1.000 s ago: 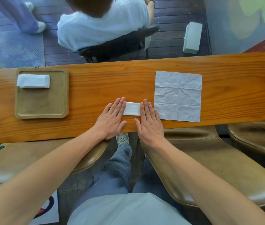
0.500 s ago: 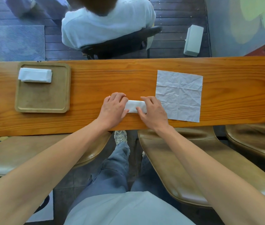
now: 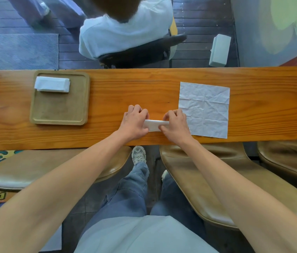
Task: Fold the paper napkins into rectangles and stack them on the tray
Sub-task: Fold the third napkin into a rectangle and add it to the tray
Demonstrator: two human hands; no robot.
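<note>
A narrow folded white napkin lies near the front edge of the wooden counter. My left hand grips its left end with curled fingers, and my right hand grips its right end. Both ends are hidden under my fingers. To the right, an unfolded creased napkin lies flat, touching my right hand. On the left stands a square wooden tray with a folded white napkin stack in its far left corner.
Tan stool seats sit below the counter's front edge on both sides of my legs. Beyond the counter a person in a white shirt sits on a black chair. A white box stands on the floor behind.
My hands went from pressing flat on the folded napkin to curling around its two ends. The tray and the open napkin stayed where they were.
</note>
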